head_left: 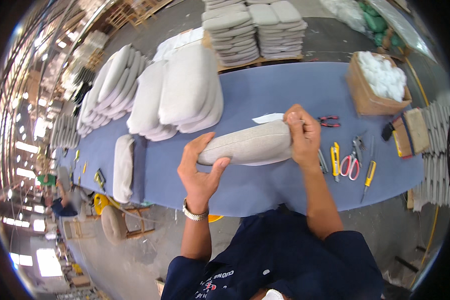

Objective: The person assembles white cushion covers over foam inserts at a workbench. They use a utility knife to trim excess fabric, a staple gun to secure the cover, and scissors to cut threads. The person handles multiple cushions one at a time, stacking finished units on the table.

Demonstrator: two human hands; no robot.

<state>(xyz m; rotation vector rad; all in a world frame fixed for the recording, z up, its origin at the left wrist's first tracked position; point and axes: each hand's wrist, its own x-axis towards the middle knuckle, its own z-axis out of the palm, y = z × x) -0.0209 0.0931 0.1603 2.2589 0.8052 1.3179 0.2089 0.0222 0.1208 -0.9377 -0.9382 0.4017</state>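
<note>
The long beige fabric cushion, stuffed and roughly cylindrical point(247, 146), is held level above the blue felt-covered worktop point(265, 90), in front of the person's chest. The left hand point(201, 167) cups its near end from below, thumb and fingers wrapped around the rounded tip; the grip is closed on it. The right hand point(302, 135) is clamped over the far end, fingers pinching the fabric at the seam.

Judgement: the cushion appears light and soft, yielding under finger pressure, with a coarse weave unlikely to slip. It looks likely to sag if held at one end only; hold at both ends or under the middle suits it.

Just right of the right hand lie red-handled pliers point(329, 121), pink-handled scissors point(352, 165) and yellow utility knives point(335, 157). A cardboard box of white stuffing point(380, 82) stands farther right. Stacked grey cushions point(187, 92) lie beyond on the worktop.
</note>
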